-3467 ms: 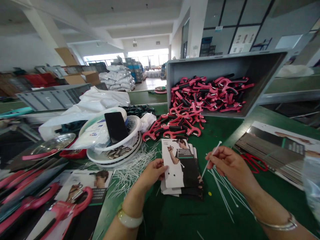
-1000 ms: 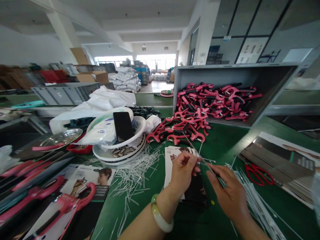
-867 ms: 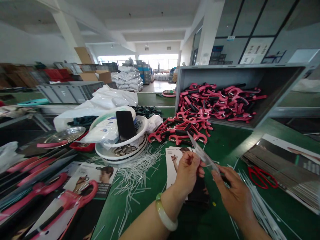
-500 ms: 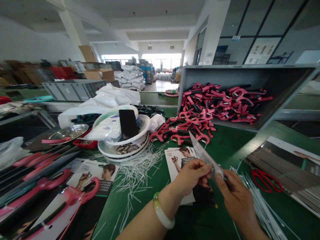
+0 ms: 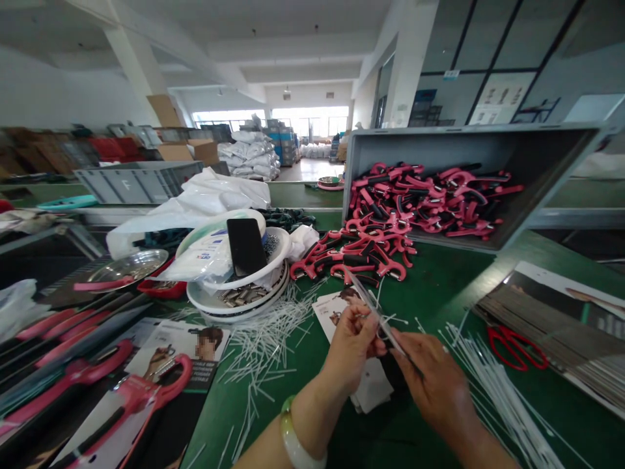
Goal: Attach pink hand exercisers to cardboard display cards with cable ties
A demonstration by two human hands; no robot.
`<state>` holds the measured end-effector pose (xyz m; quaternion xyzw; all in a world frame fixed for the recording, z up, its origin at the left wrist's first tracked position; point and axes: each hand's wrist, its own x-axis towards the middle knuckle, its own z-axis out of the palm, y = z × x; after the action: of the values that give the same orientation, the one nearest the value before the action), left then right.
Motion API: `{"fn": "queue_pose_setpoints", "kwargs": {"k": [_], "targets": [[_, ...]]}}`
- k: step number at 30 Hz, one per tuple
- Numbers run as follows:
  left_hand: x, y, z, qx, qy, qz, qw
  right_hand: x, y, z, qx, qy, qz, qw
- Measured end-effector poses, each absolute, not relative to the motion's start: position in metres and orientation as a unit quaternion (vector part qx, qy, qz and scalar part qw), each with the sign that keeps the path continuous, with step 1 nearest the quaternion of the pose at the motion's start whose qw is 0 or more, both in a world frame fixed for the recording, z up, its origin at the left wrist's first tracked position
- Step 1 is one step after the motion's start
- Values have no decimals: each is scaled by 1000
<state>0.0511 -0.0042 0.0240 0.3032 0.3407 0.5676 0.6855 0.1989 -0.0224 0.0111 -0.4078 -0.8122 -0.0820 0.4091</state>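
My right hand point(image 5: 432, 368) is closed on the right side of a thin printed card point(image 5: 362, 288), which stands tilted and nearly edge-on to me. On the card's other face, the curled fingers of my left hand point(image 5: 349, 345) pinch its lower part. White cable ties point(image 5: 396, 319) stick out beside the card near my fingertips; how they pass through it is hidden. Below my hands lies a pile of printed cards point(image 5: 329, 309), partly covered by them. Loose cable ties point(image 5: 493, 391) lie to the right of my right hand.
Pink-and-black hand grips point(image 5: 371, 251) spill from a tipped grey crate point(image 5: 527, 215). Red scissors point(image 5: 517, 348) lie by a stack of cards point(image 5: 541, 332). Cut white strips point(image 5: 268, 332) surround stacked bowls point(image 5: 215, 306) with a phone point(image 5: 245, 246) on top. Carded hand grips point(image 5: 146, 397) lie left.
Both hands and the card have shifted left and the card is turned more edge-on. Cable ties now show beside it. The view has moved slightly.
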Motion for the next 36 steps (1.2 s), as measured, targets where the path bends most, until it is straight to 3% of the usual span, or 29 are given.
{"fn": "queue_pose_setpoints", "kwargs": {"k": [3, 8, 11, 17, 21, 25, 28, 36], "targets": [[34, -14, 28, 339, 372, 570, 649, 191, -24, 13, -406, -831, -125, 358], [4, -16, 24, 486, 490, 410, 597, 177, -29, 12, -379, -860, -178, 291], [-7, -10, 13, 552, 527, 375, 526, 170, -29, 6, -366, -874, -183, 263], [-9, -6, 0, 568, 592, 502, 275, 153, -23, -4, -422, -863, -156, 230], [-11, -6, -14, 584, 596, 476, 279, 153, -14, 3, -410, -892, -90, 170], [-19, -4, -34, 681, 591, 382, 202, 174, 35, 27, -401, -904, -7, 151], [-21, -1, -39, 709, 596, 321, 197, 178, 99, 46, -542, -823, -104, 132], [-26, 2, -30, 742, 563, 242, 273, 134, 199, 29, -520, -847, -75, 81]]}}
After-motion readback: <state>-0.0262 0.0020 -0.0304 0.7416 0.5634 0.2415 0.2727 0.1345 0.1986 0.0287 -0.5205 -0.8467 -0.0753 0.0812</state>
